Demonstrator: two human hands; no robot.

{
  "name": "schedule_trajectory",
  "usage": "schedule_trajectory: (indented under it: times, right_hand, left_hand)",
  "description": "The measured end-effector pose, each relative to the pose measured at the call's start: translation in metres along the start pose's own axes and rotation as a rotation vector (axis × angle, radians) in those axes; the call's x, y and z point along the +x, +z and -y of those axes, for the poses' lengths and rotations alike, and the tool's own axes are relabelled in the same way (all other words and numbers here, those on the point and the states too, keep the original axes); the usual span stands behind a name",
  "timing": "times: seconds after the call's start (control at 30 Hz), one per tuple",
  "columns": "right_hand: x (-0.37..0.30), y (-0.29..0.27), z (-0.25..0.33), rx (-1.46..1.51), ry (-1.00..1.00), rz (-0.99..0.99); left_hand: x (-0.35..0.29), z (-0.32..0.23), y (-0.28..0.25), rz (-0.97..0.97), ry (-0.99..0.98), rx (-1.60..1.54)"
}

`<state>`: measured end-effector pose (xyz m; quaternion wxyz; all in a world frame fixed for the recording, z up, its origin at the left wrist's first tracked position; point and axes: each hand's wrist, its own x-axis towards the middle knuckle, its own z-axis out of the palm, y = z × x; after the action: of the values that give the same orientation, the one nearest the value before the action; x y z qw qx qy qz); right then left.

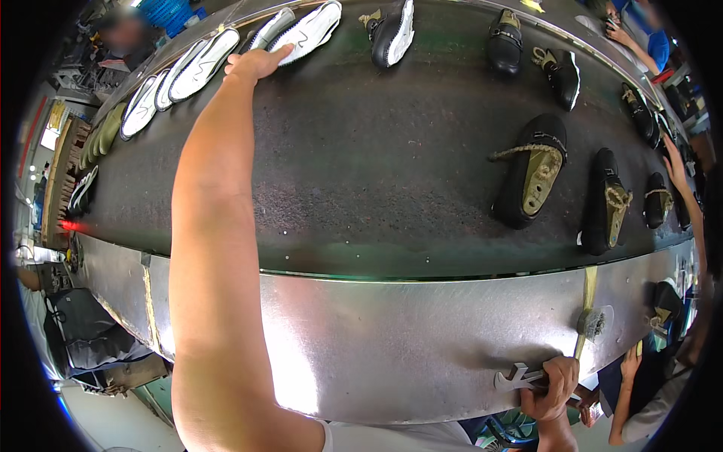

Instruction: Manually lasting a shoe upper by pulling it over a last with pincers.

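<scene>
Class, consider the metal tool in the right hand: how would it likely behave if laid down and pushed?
The metal tool in the right hand is probably stiff and fairly heavy for its size, being metal. It may slide readily on the smooth, shiny metal tabletop. Its irregular, projecting head should make rolling unlikely.

White soles [315,29], black shoes [533,172]

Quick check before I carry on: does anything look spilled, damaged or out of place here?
No spill shows. The dark belt looks rough and patchy in places, and small white specks stand out near its edge closest to you; I can't tell whether they're dirt or damage.
</scene>
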<state>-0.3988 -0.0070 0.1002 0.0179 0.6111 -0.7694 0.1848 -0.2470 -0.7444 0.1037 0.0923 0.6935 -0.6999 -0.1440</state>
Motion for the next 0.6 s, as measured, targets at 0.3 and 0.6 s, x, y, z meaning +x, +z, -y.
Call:
schedule_trajectory:
  times: [0.3, 0.6]
  right_hand:
    - [0.009, 0.006, 0.007, -0.009, -0.052, -0.141]
    - [0.003, 0.012, 0.018, 0.016, -0.03, -0.255]
  left_hand:
    - [-0.095, 0.046, -0.004, -0.117, 0.258, 0.237]
    - [-0.393, 0.231, -0.131, -0.088, 0.544, 0.134]
